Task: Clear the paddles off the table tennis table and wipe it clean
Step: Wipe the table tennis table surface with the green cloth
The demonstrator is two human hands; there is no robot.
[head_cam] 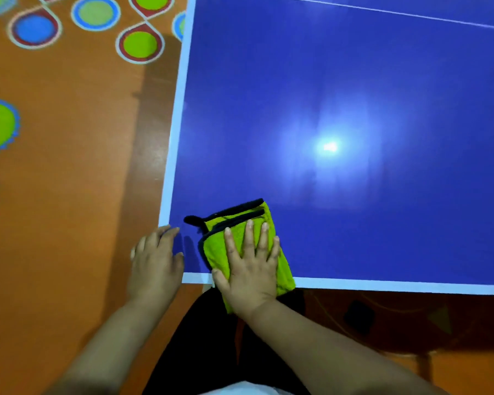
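Observation:
The blue table tennis table [340, 95] fills the right and upper part of the view, its white border running along the left and near edges. A folded green cloth [237, 223] with black trim lies on the near left corner and hangs slightly over the near edge. My right hand [250, 269] presses flat on the cloth with fingers straight and spread. My left hand [154, 258] rests on the table's very corner, fingers relaxed and holding nothing. No paddles are in view.
An orange floor [69, 181] with green, blue and red circle patterns [139, 44] lies left of the table. A thin white line [397, 13] crosses the far part of the tabletop. A ceiling light glares off the surface [330, 146].

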